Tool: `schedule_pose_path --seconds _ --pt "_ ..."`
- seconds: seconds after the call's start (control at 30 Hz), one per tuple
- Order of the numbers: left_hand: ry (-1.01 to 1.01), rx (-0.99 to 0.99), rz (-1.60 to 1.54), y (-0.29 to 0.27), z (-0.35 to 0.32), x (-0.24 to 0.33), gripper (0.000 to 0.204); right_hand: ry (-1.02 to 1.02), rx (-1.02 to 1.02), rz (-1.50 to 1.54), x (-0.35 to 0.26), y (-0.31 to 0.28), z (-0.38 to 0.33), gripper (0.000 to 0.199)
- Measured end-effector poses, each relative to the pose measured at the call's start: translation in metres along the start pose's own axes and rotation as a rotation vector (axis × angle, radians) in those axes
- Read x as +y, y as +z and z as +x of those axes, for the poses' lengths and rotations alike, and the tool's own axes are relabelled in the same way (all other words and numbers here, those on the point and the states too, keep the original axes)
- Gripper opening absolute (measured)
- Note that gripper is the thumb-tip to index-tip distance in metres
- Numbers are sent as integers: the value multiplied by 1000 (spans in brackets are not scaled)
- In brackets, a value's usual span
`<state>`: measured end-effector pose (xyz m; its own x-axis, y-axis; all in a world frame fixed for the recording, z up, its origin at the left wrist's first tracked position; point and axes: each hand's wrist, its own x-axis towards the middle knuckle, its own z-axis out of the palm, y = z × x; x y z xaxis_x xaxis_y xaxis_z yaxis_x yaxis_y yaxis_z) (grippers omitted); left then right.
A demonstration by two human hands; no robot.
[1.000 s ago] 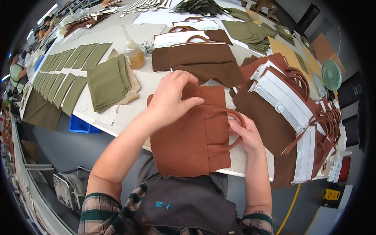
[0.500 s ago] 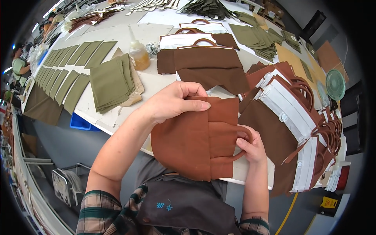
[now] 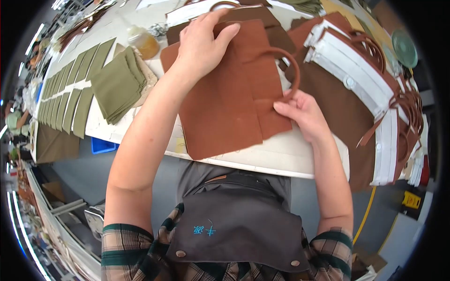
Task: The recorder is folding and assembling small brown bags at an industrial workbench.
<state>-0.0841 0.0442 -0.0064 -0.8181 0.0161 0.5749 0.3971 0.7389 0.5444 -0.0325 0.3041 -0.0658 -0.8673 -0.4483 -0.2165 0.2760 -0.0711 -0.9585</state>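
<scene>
A reddish-brown leather bag panel (image 3: pixel 215 107) with a looped handle (image 3: pixel 296 65) along its right side lies over the near table edge, spread fairly flat. My left hand (image 3: pixel 204 44) rests on its far part, thumb and fingers apart, not closed round it. At the panel's right edge, by the handle's near end, my right hand (image 3: pixel 302 112) pinches the leather, thumb on top and the other fingers partly hidden. Beyond the panel lie dark brown pieces (image 3: pixel 253 18) with white strips and handles.
To the left are a stack of olive pieces (image 3: pixel 117 86), rows of olive strips (image 3: pixel 89 63) and a bottle of amber liquid (image 3: pixel 143 43). More handled brown panels with white strips (image 3: pixel 349 70) overlap at the right. A blue bin (image 3: pixel 103 146) sits under the table edge.
The panel has moved away from my body and flattened out onto the table. My left hand has let go of its pinch and spread over the far part; my right hand moved forward with the panel.
</scene>
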Motion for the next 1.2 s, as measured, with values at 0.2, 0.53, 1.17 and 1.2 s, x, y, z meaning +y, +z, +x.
schedule_pose_path --seconds 0.2,0.53,1.17,1.2 --pt "153 -517 147 14 -108 27 42 238 50 -477 -17 -3 1 26" --pt "19 -527 301 30 -133 48 67 215 18 -660 -9 -3 -1 36" --pt "-51 -595 347 29 -139 61 116 205 47 -587 -11 4 -6 40" --pt "-71 -580 240 26 -139 61 116 188 45 -611 -12 6 -8 40"
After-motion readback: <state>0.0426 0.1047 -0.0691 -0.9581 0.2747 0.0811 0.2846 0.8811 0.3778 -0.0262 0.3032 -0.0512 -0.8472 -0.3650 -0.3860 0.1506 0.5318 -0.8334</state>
